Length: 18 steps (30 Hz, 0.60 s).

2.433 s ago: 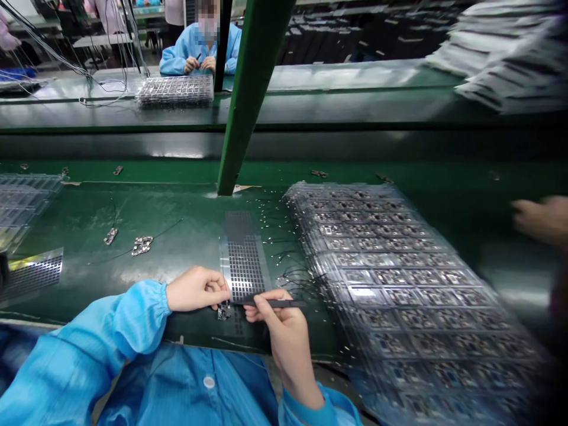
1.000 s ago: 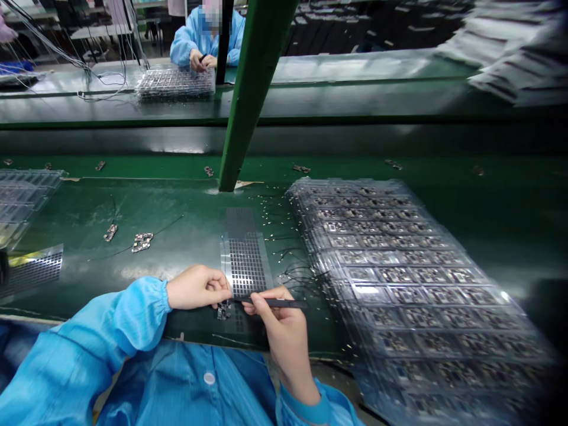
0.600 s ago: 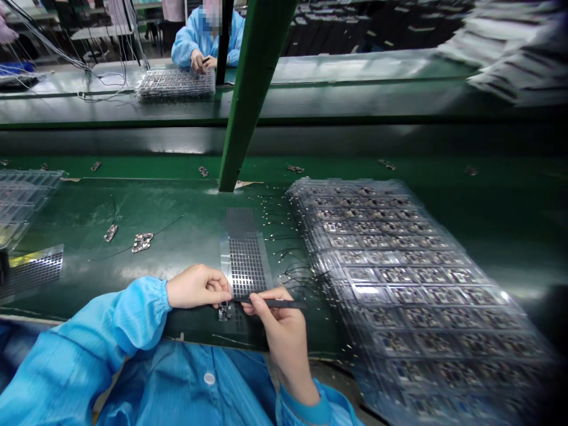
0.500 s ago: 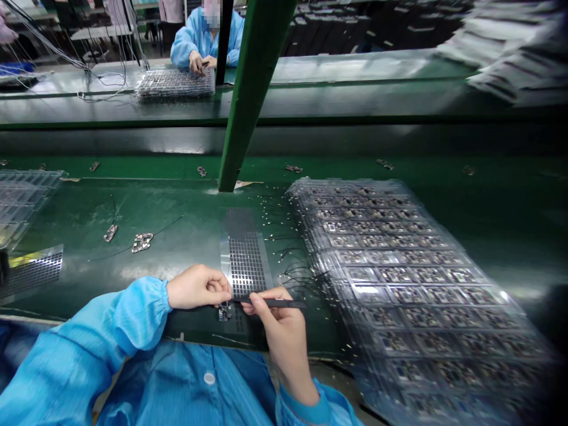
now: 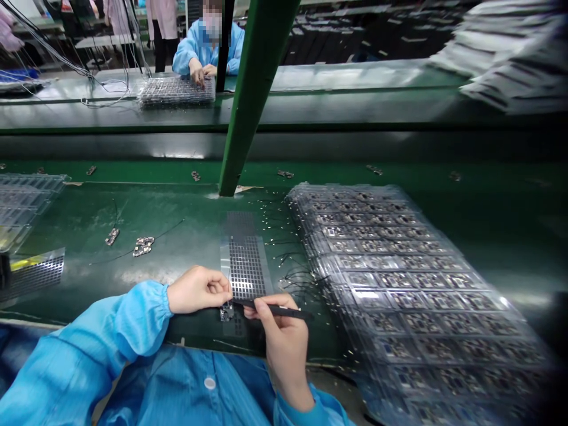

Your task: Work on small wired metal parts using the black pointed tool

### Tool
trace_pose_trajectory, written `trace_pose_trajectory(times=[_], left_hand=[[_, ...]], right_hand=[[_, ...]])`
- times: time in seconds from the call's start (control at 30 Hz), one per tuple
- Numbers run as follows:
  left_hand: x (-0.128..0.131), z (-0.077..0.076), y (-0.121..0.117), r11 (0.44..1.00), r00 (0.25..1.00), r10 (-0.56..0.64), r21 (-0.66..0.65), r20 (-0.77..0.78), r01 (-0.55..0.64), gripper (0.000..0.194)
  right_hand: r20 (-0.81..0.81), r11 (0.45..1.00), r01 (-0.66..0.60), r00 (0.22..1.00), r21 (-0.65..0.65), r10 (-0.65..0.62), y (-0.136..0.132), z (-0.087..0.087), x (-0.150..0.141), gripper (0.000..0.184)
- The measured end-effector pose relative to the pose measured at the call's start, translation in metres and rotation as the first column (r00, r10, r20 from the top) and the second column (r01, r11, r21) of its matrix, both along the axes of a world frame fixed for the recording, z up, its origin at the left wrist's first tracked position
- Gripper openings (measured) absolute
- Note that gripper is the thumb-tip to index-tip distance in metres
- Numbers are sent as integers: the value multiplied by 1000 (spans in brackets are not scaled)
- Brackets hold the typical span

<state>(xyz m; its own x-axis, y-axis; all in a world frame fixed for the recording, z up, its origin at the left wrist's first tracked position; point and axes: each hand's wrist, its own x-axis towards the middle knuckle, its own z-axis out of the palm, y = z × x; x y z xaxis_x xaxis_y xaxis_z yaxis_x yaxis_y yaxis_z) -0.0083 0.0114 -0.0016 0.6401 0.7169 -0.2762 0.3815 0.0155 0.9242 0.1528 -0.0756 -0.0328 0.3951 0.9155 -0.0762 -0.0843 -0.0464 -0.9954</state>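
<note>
My left hand (image 5: 199, 290) is closed in a pinch at the upper edge of a small circuit board (image 5: 226, 312). Its fingertips hide part of that board. From the other side, my right hand (image 5: 284, 340) grips a pair of black tweezers (image 5: 284, 310), whose tips point left at the board and my left fingertips. Just beyond both hands lies a clear sheet of small dark rectangular stickers (image 5: 246, 266), flat on the green bench. The board sits over the near end of this sheet.
Stacked clear trays (image 5: 399, 278) full of circuit boards stand at right, thin black wires trailing from their left side. Loose boards (image 5: 143, 246) lie at left, near other clear trays (image 5: 26, 195). A green post (image 5: 252, 100) rises ahead. Across the belt a co-worker (image 5: 190, 53) handles trays.
Small boards on the belt beyond the bench have moved left. The back end of the tweezers has dipped slightly. My left hand keeps its pinch at the board.
</note>
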Motion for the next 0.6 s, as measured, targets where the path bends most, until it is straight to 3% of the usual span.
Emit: trace_pose_trajectory(times=[0.2,0.33,0.43,0.6], left_hand=[[-2,1,2,999,999,33,39,5,-33,11],[-1,1,0,998,998,55,20,43,-56,12],[0,1,-6,992,997,69,101,43,-74,13],[1,1,-11,967,1000,26,255,-4,-24,13]], right_hand=[[84,968,180,977,177,-197,-4,9,2,12],[81,999,-51,995,10,50,-1,9,5,30],[95,973,-217,970,-77,224,2,11,2,29],[21,971,-230,973,-73,232,5,12,-1,29]])
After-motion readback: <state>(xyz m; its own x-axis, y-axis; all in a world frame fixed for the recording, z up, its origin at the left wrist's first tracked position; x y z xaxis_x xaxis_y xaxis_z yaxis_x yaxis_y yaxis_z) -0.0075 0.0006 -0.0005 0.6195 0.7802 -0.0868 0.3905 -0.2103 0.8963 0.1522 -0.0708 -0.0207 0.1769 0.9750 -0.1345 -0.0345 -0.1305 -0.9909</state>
